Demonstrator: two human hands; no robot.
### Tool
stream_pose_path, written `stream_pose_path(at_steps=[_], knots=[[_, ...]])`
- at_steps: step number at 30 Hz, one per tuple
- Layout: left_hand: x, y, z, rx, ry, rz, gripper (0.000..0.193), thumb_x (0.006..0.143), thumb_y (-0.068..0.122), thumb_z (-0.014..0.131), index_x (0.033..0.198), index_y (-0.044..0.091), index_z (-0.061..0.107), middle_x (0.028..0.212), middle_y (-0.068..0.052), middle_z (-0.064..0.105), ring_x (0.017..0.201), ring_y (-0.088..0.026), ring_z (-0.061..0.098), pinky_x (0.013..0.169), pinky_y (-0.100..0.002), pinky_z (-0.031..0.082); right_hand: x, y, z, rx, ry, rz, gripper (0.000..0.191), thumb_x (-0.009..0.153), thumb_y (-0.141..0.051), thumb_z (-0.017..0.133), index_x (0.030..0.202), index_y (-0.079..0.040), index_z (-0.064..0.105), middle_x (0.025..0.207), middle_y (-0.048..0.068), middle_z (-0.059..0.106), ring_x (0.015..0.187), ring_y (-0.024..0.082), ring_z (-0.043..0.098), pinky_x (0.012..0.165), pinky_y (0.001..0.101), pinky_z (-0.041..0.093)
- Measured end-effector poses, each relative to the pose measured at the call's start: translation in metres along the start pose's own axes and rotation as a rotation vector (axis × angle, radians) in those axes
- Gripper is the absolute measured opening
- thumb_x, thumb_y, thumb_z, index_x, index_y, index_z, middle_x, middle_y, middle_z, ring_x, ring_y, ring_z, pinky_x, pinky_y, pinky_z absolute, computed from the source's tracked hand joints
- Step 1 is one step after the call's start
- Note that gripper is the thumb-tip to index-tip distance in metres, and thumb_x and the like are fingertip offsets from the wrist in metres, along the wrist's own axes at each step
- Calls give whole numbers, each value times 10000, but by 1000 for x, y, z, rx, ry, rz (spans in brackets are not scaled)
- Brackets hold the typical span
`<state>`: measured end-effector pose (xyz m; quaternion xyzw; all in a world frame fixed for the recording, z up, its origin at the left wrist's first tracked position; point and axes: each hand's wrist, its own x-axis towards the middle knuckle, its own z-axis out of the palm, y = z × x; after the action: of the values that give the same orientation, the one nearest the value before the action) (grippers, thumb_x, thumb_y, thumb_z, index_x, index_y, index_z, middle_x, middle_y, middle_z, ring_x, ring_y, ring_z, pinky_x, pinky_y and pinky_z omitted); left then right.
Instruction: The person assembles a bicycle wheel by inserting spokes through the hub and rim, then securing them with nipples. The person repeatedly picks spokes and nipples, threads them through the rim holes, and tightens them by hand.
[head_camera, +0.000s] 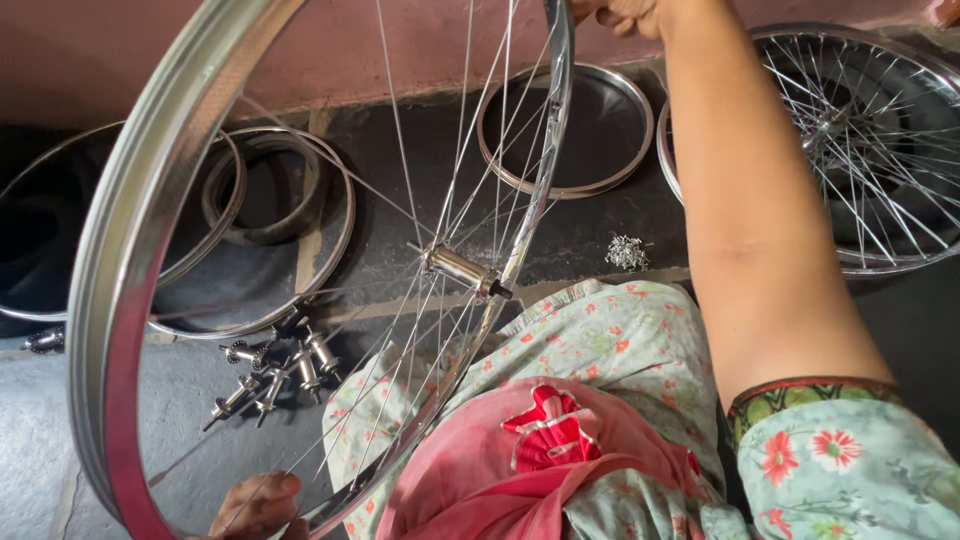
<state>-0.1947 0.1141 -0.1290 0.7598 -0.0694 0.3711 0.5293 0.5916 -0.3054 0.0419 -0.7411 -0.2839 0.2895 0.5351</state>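
I hold a shiny steel bicycle wheel rim (120, 290) upright over my lap, its thin spokes running to a metal hub (462, 270) at the centre. My right hand (628, 14) is shut on the rim's far edge at the top of the view, with the arm stretched out. My left hand (258, 506) grips the rim's near edge at the bottom. A red cloth (548, 440) lies on my flowered dress.
Several loose metal hubs (272, 368) lie on the grey floor at the left. Bare rims (566, 132) and a black tyre (262, 190) lie by the pink wall. A spoked wheel (858, 140) lies at the right. A small pile of spoke nipples (626, 252) sits ahead.
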Motion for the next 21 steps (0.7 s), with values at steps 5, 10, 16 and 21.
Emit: stream_pose_path(at_steps=[5,10,16,21], knots=[[-3,-3,-3,-5,-14,-1,210,796,45,736,982,61,640,1116,-117,716,987,-262,693,832,-373,589,-11,-6,-13,-89,-68,33,164,1012,-160,694,1139,-57,703,959,-29,645,694,52,491,583,217,364],[-6,-6,-6,-6,-17,-3,208,799,49,738,982,62,642,1117,-115,716,988,-263,693,832,-375,589,-16,-8,-5,-133,-46,4,165,1004,-118,690,1152,-46,702,1007,-17,674,768,62,557,650,227,429],[-11,-10,-6,2,-4,9,205,802,55,741,983,62,643,1117,-113,716,989,-265,692,832,-377,589,-30,-20,38,-184,119,-313,178,994,-68,686,1167,-33,702,1063,-3,708,856,75,635,730,239,506],[-21,-13,-7,7,14,13,203,805,59,743,983,62,644,1118,-112,717,989,-266,692,832,-379,589,-53,-21,111,-170,376,-691,196,985,-26,682,1180,-23,702,1110,9,737,929,85,701,797,249,571]])
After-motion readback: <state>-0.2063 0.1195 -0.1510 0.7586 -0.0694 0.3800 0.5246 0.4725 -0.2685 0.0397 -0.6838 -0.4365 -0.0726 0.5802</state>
